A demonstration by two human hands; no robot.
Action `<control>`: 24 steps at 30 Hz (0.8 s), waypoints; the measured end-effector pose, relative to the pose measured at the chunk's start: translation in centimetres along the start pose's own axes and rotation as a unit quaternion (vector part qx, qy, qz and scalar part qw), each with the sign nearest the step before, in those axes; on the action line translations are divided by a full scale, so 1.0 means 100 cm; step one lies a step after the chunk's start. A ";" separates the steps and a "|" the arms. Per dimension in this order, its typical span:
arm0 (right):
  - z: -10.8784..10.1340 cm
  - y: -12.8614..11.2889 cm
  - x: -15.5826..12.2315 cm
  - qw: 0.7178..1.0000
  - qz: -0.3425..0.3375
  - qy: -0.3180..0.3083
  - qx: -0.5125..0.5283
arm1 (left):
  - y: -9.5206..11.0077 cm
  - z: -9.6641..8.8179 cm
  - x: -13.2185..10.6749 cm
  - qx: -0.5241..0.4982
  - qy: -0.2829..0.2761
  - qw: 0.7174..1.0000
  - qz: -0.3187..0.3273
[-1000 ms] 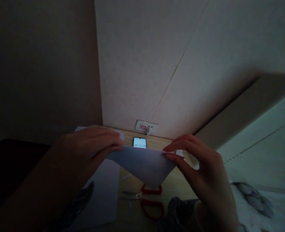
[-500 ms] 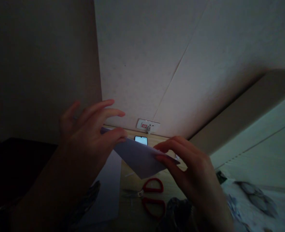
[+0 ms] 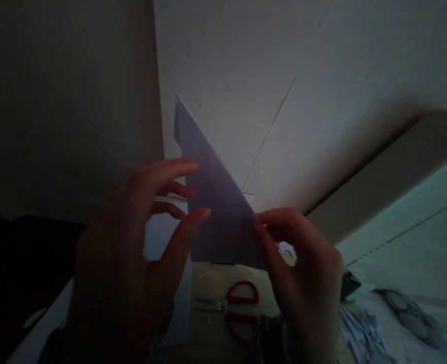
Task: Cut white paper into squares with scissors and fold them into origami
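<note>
A white sheet of paper folded into a triangle [image 3: 216, 202] stands upright in the air in front of me, its sharp tip pointing up and left. My right hand [image 3: 303, 268] pinches its lower right corner between thumb and fingers. My left hand [image 3: 140, 242] is at the paper's left edge, thumb on the front and fingers reaching behind it, loosely spread. The room is dim.
Red-handled scissors [image 3: 234, 306] lie on the wooden table [image 3: 208, 328] below the paper. A flat white sheet [image 3: 170, 283] lies at the table's left. Patterned fabric [image 3: 398, 308] is at the lower right. A pale wall [image 3: 322, 101] rises behind.
The folded paper has been turned from lying flat and pointing down to standing upright, tip up. It now hides the phone and wall socket. My left hand opened and moved to the paper's left edge.
</note>
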State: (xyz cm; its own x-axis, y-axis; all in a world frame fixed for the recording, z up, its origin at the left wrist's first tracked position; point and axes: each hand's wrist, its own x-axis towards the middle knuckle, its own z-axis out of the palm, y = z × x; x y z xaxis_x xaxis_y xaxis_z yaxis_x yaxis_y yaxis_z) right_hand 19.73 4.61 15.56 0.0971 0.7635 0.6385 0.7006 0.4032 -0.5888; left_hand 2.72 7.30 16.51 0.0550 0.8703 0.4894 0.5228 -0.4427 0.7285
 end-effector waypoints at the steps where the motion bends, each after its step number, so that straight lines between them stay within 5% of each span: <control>1: 0.003 -0.003 -0.001 1.000 -0.014 -0.001 0.009 | 0.000 0.005 -0.002 -0.001 0.027 1.000 -0.007; 6: 0.014 -0.009 -0.007 0.993 -0.059 -0.091 0.034 | -0.004 0.027 -0.004 -0.082 -0.117 0.990 0.003; 15: 0.002 -0.004 -0.002 0.966 -0.093 -0.241 0.009 | -0.015 0.018 0.009 -0.129 -0.095 0.987 -0.027; 18: -0.004 0.000 0.002 0.973 -0.082 -0.212 0.037 | -0.018 0.014 0.011 -0.138 -0.097 0.985 -0.023; 24: -0.008 0.022 0.007 0.998 0.031 -0.010 0.044 | -0.021 0.009 0.014 -0.137 -0.069 0.988 -0.021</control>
State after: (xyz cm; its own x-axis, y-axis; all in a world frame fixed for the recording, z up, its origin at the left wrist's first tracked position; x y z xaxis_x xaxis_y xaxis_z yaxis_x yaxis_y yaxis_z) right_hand 21.91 5.61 15.11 0.1225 0.7982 0.5899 0.6282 0.3978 -0.6687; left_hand 2.44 9.60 15.27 0.1628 0.9019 0.4000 0.2788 -0.4309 0.8583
